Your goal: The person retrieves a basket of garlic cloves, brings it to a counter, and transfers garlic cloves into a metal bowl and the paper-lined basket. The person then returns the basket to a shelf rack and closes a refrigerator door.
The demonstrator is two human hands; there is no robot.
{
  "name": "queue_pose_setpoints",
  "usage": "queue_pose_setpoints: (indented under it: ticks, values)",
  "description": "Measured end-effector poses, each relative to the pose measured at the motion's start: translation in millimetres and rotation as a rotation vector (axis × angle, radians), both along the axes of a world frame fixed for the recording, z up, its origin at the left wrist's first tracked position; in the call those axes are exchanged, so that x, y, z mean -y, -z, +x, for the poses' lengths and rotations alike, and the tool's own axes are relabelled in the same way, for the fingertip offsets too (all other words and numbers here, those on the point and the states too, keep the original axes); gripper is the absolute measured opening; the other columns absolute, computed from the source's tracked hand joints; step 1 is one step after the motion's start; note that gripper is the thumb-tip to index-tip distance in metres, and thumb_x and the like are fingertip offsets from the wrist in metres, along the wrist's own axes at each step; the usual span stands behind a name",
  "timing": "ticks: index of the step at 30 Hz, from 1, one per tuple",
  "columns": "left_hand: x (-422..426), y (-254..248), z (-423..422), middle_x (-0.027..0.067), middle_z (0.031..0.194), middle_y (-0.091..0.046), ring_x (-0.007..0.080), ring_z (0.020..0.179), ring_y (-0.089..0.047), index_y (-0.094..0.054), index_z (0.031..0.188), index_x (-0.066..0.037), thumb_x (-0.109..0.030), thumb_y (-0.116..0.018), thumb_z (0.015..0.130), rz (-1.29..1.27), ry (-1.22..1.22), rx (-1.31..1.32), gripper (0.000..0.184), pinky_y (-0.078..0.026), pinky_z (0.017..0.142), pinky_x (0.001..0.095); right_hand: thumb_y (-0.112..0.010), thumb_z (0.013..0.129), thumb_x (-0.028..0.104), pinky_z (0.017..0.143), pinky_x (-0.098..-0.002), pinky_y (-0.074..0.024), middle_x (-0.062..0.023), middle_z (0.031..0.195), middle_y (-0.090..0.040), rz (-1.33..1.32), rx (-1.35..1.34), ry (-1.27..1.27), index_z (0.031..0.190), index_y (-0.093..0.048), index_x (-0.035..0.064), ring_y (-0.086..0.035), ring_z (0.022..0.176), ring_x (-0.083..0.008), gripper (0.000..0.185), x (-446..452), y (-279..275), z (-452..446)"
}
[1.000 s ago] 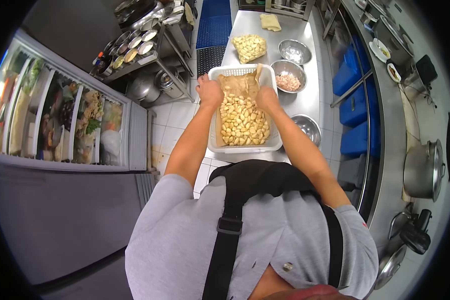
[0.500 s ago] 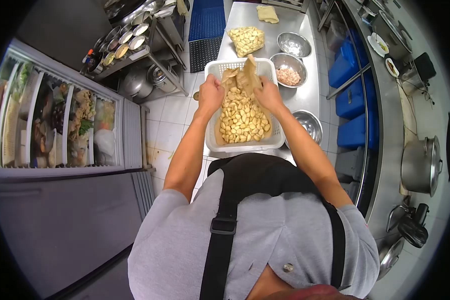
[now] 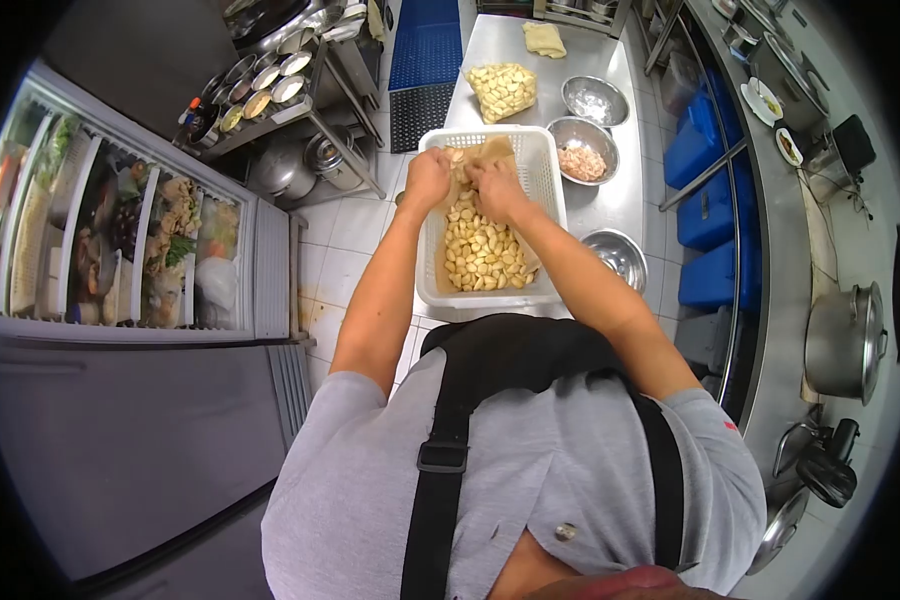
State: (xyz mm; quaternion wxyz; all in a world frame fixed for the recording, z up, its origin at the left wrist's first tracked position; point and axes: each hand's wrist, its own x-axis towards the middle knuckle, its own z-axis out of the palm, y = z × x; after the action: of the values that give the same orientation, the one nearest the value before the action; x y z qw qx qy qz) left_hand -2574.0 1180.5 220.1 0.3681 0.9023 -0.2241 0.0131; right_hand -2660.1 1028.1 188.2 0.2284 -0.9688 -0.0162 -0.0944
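A white plastic basket (image 3: pixel 555 190), lined with brown paper (image 3: pixel 498 150), holds many pale yellow pieces that look like peeled garlic cloves (image 3: pixel 482 250). My left hand (image 3: pixel 429 180) is closed on the paper at the basket's far left side. Inside the basket, near the far end, my right hand (image 3: pixel 497 190) has its fingers curled down against the paper and the upper cloves. What its fingertips pinch, if anything, is hidden.
Beyond the basket on the steel table (image 3: pixel 610 205) are a clear bag of cloves (image 3: pixel 502 90), a folded cloth (image 3: pixel 544 40), a bowl of pinkish food (image 3: pixel 583 160) and two other metal bowls. An open refrigerator (image 3: pixel 120 230) stands left; a steel counter (image 3: pixel 780 260) runs along the right.
My right hand has moved left, toward my left hand, and the raised paper flap has come down. The cloves have shifted in the basket. The camera view has moved slightly.
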Motion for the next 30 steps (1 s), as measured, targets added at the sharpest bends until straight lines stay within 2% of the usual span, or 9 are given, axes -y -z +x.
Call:
queue_pose_setpoints:
  ticks: [5,8,11,14,17,20,24,25,30]
  values:
    - [-8,11,1,0.0285,0.09,-0.068,0.0473,0.089,-0.065,-0.064,0.091,0.003,-0.02,-0.055,0.099,-0.111,-0.062,0.096,0.026,-0.05,0.078,0.0525,-0.064,0.086,0.011,0.11,-0.0538,-0.0375,-0.02,0.137,-0.055,-0.003,-0.054,-0.017,0.139,-0.058,0.0057,-0.051,0.126,-0.0409,0.053,2,-46,-14]
    - [-10,13,1,0.0276,0.086,-0.067,0.0469,0.085,-0.066,-0.063,0.09,0.002,-0.019,-0.056,0.099,-0.208,-0.084,0.055,0.024,-0.05,0.075,0.0522,-0.062,0.087,0.007,0.109,-0.0508,-0.0405,-0.0199,0.137,-0.053,-0.039,0.208,0.296,0.142,-0.056,0.0068,-0.052,0.127,-0.0381,0.055,-2,-26,-14]
    - [-10,15,-4,0.0261,0.081,-0.066,0.0435,0.075,-0.065,-0.064,0.089,0.002,-0.017,-0.058,0.099,-0.235,-0.146,0.121,0.022,-0.048,0.067,0.0476,-0.06,0.084,-0.002,0.105,-0.0465,-0.0445,-0.021,0.134,-0.052,0.28,0.045,0.456,0.144,-0.054,0.0094,-0.053,0.125,-0.0385,0.061,29,-12,-7]
    - [-1,17,-12,0.0219,0.076,-0.067,0.0366,0.069,-0.066,-0.066,0.09,0.001,-0.023,-0.062,0.098,-0.287,-0.242,0.241,0.025,-0.048,0.064,0.0446,-0.058,0.081,-0.007,0.102,-0.0436,-0.0477,-0.0213,0.131,-0.054,0.334,0.214,0.34,0.139,-0.057,0.0095,-0.055,0.121,-0.0407,0.06,46,-25,-24]
    - [1,-9,-29,0.0211,0.083,-0.072,0.0372,0.079,-0.071,-0.07,0.099,0.0,-0.021,-0.067,0.094,-0.238,-0.181,-0.029,0.022,-0.054,0.071,0.044,-0.058,0.081,-0.007,0.097,-0.0443,-0.0496,-0.0207,0.118,-0.061,0.347,0.263,0.262,0.129,-0.064,0.0096,-0.061,0.113,-0.0394,0.052,53,-27,-34]
    - [-9,-10,-23,0.0172,0.079,-0.073,0.0301,0.072,-0.072,-0.071,0.098,-0.001,-0.022,-0.072,0.092,-0.058,0.138,-0.103,0.021,-0.054,0.067,0.041,-0.058,0.087,0.001,0.094,-0.046,-0.0501,-0.0224,0.11,-0.065,0.34,0.226,0.233,0.119,-0.068,0.0051,-0.064,0.105,-0.0406,0.033,58,-25,-41]
    - [-10,3,-2,0.0142,0.076,-0.073,0.0277,0.065,-0.07,-0.07,0.096,-0.001,-0.023,-0.077,0.088,-0.324,-0.292,0.068,0.025,-0.054,0.063,0.037,-0.062,0.093,0.011,0.087,-0.0479,-0.0509,-0.024,0.098,-0.067,0.399,0.191,0.373,0.105,-0.072,0.0025,-0.066,0.095,-0.0421,0.018,72,-29,-45]
    - [-10,-2,-5,0.0151,0.077,-0.072,0.0292,0.072,-0.072,-0.07,0.095,0.0,-0.027,-0.077,0.086,-0.348,-0.246,0.034,0.029,-0.055,0.069,0.0385,-0.065,0.093,0.015,0.086,-0.0474,-0.0506,-0.0238,0.097,-0.068,0.446,0.211,0.407,0.102,-0.073,0.0031,-0.066,0.095,-0.0411,0.017,72,-30,-45]
    - [-3,-32,-32,0.0202,0.093,-0.075,0.031,0.09,-0.074,-0.073,0.105,-0.002,-0.029,-0.076,0.084,0.159,0.04,0.058,0.035,-0.056,0.083,0.0415,-0.065,0.093,0.015,0.086,-0.047,-0.0509,-0.023,0.097,-0.068,0.397,0.194,0.334,0.1,-0.073,0.0027,-0.066,0.095,-0.0398,0.016,71,-32,-40]
